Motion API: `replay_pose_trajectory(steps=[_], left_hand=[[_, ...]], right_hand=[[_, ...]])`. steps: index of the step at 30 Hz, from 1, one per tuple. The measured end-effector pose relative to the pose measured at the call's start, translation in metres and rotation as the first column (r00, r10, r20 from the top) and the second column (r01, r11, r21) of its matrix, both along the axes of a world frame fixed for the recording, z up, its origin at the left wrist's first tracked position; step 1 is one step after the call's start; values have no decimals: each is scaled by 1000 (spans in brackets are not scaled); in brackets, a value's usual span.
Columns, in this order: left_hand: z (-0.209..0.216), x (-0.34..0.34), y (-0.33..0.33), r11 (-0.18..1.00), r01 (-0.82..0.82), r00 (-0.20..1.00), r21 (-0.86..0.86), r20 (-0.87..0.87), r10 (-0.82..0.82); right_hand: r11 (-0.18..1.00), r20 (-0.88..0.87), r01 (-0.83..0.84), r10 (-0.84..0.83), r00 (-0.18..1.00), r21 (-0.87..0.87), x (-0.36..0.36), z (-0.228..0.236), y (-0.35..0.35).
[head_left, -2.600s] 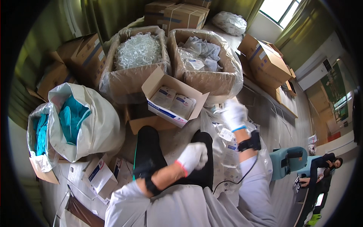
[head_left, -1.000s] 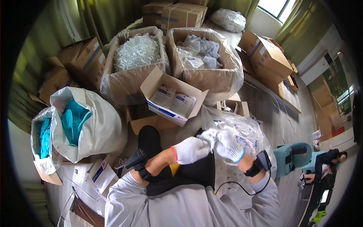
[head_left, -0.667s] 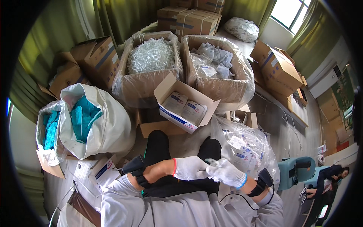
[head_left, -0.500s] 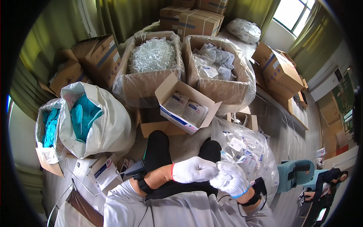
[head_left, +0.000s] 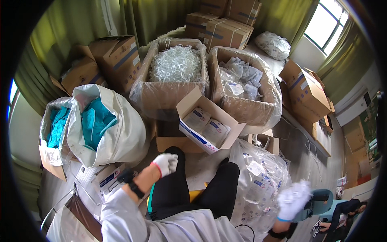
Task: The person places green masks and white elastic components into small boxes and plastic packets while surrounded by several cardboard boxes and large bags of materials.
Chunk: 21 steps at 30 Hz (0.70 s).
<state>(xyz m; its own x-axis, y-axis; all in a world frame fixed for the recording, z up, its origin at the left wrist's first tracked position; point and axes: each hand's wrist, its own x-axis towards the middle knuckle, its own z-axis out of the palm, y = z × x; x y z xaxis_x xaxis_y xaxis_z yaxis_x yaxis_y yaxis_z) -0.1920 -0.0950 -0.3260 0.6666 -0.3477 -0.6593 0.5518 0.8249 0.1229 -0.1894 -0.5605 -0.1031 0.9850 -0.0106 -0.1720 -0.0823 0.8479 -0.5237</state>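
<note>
My left hand (head_left: 166,164), in a white knit glove with a red cuff, is raised beside my left knee. Its fingers are curled in, and nothing shows in them. Off to the right, my right hand (head_left: 293,198), gloved in white with a blue cuff, is smeared by motion, so its fingers cannot be made out. It is nearest to a clear plastic bag (head_left: 262,201) of small white-and-blue packets. Beyond my knees, an open white carton (head_left: 238,146) holds white packs (head_left: 206,126) with blue print.
Two plastic-lined boxes stand ahead, one with clear tangled strips (head_left: 176,63), the other with grey-white packets (head_left: 242,72). At left, a white sack (head_left: 127,133) holds teal cloth. Cartons (head_left: 227,34) are stacked behind. A person (head_left: 342,220) sits at far right near a blue-green chair (head_left: 320,201).
My hands have come apart from together over my lap. The left went left toward the knee; the right swung out to the right. The view has shifted slightly.
</note>
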Motion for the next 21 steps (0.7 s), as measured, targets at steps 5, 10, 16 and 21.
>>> replay_pose_trajectory(steps=[5, 10, 16, 21], left_hand=[[-21, 108, 36, 835, -156, 939, 528, -181, 291], [-4, 85, -12, 896, 60, 868, 441, 420, -265], [65, 21, -145, 509, -262, 696, 820, 526, -489], [79, 20, -147, 58, -380, 797, 923, 358, -486]], right_hand=[[868, -183, -460, 490, 852, 186, 24, -105, 87], [783, -279, -580, 622, 732, 226, 48, -147, 142], [789, -309, -613, 597, 741, 54, 63, -174, 183], [704, -194, -657, 708, 679, 271, 58, -141, 179]])
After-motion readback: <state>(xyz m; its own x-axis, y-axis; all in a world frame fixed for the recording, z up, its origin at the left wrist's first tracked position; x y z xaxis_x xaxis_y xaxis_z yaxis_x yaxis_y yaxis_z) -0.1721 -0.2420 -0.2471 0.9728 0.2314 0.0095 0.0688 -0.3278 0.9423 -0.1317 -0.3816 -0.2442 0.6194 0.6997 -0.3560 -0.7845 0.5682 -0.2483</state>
